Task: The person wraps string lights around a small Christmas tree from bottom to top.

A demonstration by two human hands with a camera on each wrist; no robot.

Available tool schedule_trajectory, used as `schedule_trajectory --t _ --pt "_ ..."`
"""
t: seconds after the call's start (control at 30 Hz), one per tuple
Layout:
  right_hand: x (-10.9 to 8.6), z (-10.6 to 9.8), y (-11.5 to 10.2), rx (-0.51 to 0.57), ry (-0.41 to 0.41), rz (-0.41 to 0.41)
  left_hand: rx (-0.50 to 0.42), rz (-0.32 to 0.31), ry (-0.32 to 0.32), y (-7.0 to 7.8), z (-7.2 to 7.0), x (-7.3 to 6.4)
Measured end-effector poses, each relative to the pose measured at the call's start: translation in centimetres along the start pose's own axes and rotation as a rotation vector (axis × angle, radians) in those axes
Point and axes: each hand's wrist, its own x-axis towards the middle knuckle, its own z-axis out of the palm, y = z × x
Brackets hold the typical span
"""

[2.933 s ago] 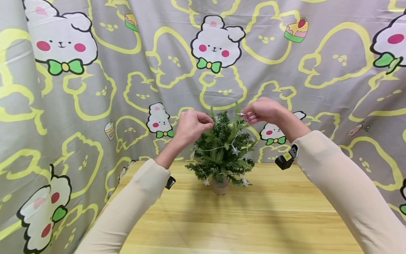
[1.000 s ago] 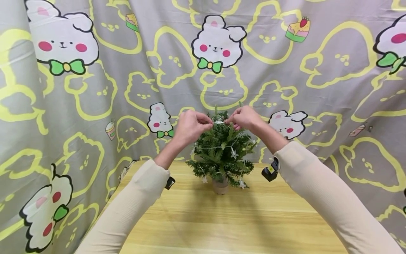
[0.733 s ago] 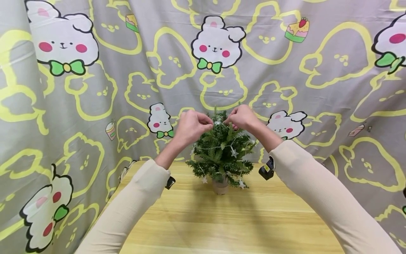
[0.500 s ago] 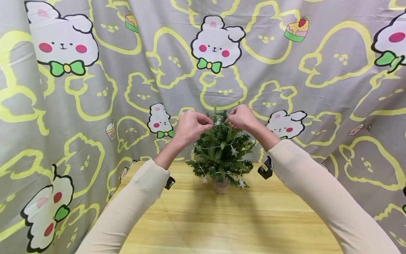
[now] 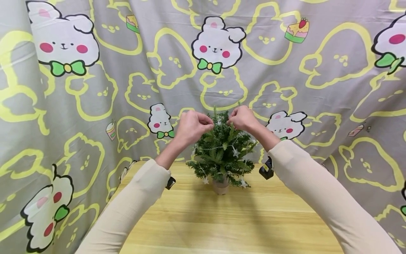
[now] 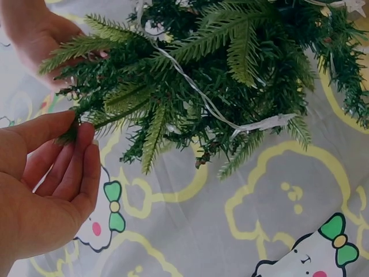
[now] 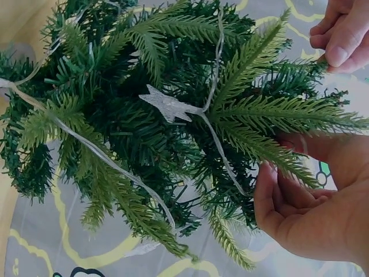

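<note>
A small artificial Christmas tree (image 5: 217,155) stands upright in a brown pot (image 5: 221,187). White string lights (image 6: 196,89) with star-shaped covers wind through its branches. My left hand (image 5: 191,126), at the upper left of the tree, pinches a dark green branch tip (image 6: 70,131) between thumb and fingers. At the upper right, my right hand (image 5: 242,118) has its fingers bent in among the branches; the foliage hides its fingertips, so I cannot tell what they hold. Between both hands a white star (image 5: 219,122) shows near the treetop. Another star (image 7: 170,107) lies against the needles in the right wrist view.
The tree and pot stand at the far side of a pale wooden table (image 5: 228,222). Close behind hangs a grey curtain (image 5: 177,81) with rabbit prints and yellow outlines, which also runs down the left side. Black wrist cameras (image 5: 266,169) sit below the sleeves.
My right hand, holding a white star out at the tree's right, came left to the treetop, then drew back slightly right. That star now shows among the top branches. My left hand stays put.
</note>
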Motion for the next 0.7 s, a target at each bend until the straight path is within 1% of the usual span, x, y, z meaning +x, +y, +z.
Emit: schedule_trajectory --t 0.23,0.37,0.5,0.7 --pt "-0.9 -1.5 -0.6 0.097 -0.121 0.054 0.002 0.023 0.020 0.0 0.2 0.1" --pt "-1.3 -2.7 -0.9 0.111 -0.148 0.055 -0.020 0.045 0.041 0.0 0.3 0.2" --pt "-2.0 -3.8 -0.9 0.070 -0.155 0.032 -0.026 0.063 0.061 0.1 0.5 0.2" --pt "-3.0 -4.6 -0.4 0.012 -0.155 0.017 -0.019 0.076 0.060 0.3 0.5 0.2"
